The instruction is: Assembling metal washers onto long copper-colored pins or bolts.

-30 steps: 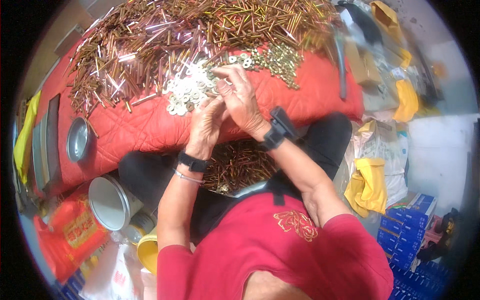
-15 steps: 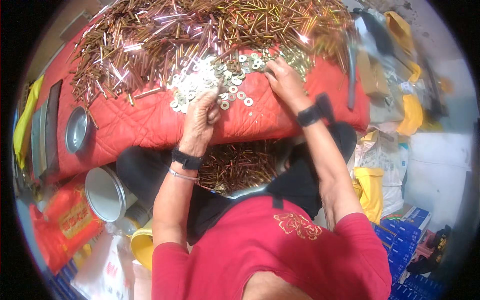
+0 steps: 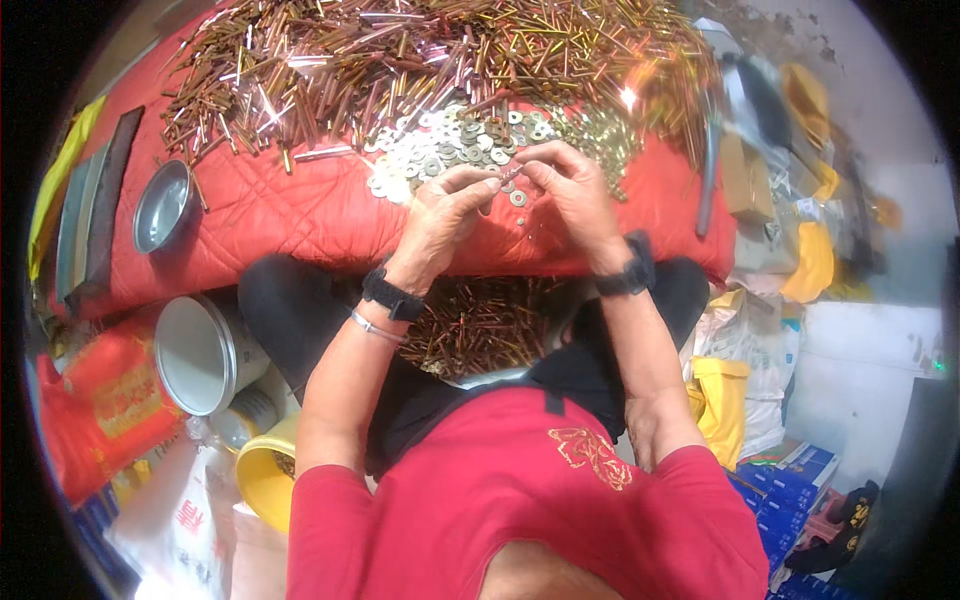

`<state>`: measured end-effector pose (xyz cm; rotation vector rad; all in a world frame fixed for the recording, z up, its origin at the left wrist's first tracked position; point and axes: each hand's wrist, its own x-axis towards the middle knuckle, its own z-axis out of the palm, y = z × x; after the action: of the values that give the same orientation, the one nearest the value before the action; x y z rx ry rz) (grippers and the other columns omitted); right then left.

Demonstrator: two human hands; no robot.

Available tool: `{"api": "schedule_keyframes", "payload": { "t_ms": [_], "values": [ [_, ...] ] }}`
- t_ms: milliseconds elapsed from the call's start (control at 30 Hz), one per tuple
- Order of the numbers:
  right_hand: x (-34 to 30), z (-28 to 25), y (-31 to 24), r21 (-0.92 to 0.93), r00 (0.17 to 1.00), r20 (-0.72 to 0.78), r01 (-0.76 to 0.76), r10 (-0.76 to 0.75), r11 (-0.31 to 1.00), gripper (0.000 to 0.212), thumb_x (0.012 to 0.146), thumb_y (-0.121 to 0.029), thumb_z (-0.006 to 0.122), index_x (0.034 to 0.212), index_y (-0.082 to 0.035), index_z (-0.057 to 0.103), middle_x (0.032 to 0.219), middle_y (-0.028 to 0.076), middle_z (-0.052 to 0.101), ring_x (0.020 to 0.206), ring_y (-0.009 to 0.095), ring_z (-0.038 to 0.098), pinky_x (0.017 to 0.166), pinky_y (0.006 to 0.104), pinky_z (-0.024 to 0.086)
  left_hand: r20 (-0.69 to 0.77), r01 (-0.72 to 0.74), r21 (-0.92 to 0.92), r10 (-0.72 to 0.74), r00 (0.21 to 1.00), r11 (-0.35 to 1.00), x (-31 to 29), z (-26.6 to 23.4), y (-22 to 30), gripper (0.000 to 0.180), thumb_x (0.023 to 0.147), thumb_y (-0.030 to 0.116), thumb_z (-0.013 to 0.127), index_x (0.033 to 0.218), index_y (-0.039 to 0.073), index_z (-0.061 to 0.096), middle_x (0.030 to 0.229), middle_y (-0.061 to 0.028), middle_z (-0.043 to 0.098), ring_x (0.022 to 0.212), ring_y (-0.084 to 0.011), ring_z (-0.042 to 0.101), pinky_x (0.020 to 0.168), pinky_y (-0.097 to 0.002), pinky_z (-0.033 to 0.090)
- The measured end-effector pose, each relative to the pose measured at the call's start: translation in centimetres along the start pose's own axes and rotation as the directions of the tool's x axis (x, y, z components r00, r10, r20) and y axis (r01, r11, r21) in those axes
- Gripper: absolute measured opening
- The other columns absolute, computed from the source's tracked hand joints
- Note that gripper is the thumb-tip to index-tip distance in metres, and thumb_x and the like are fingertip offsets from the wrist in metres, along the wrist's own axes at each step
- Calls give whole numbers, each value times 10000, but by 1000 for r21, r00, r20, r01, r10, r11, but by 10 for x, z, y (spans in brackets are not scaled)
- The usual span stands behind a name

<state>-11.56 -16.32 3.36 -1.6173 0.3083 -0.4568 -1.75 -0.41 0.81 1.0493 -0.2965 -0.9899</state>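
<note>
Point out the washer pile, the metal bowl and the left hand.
Washer pile (image 3: 452,147), head view: its middle.
Metal bowl (image 3: 162,207), head view: bare inside.
Left hand (image 3: 440,213), head view: middle of the hand.

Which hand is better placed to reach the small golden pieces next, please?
Probably the right hand: it is beside the small golden pieces; the left hand is farther off, by the washers, and seems to pinch a thin coppery rod.

Seeing rods across the back of the bench, washers just before them, fittings to the right, a bowl at the left. Now spotting left hand and right hand at the washers' near edge, a part between. Below: more rods between the legs, tub and bucket left, boxes right.
</note>
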Motion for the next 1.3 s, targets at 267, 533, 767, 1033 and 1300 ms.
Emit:
{"api": "schedule_keyframes", "payload": {
  "t_ms": [267,533,767,1033,1300],
  "values": [
    [0,0,-12,-75,998,47,52,-48,996,129,868,-41,608,988,-19,650,848,13,646,794,94,602,702,235,485,67,65,-99,-58,996,993,-1,0,4,150,838,145,680,946,42,672,656,45,530,464,-3,346,403,-174,219],
    [-2,-11,-34,-671,958,255,80,128,737,255,955,-234,499,930,-4,607,769,89,592,721,186,578,678,305,463,115,-258,316,233,966,913,4,-2,-1,130,848,164,673,922,59,691,701,61,570,618,-30,461,559,-182,342],
    [-4,7,-22,-556,929,173,366,-327,746,230,925,-158,530,1117,-40,573,934,158,576,871,247,579,767,314,459,106,-166,216,146,984,962,6,-8,-1,129,847,158,672,929,60,693,717,60,581,626,-27,468,561,-178,340],
    [-3,9,-13,-578,943,11,278,-333,767,354,889,-79,550,1241,-93,527,860,116,618,762,230,608,707,341,483,80,-134,212,119,990,968,6,-1,-1,126,839,160,680,914,61,692,722,54,596,616,-21,471,551,-172,339],
    [-6,9,-13,-526,972,49,221,-231,821,374,880,-89,581,1250,-83,525,812,112,603,722,200,603,667,321,483,97,-83,154,69,993,985,6,-3,-2,134,828,136,685,931,49,689,807,26,636,714,-48,525,649,-197,401]
  ]
}}
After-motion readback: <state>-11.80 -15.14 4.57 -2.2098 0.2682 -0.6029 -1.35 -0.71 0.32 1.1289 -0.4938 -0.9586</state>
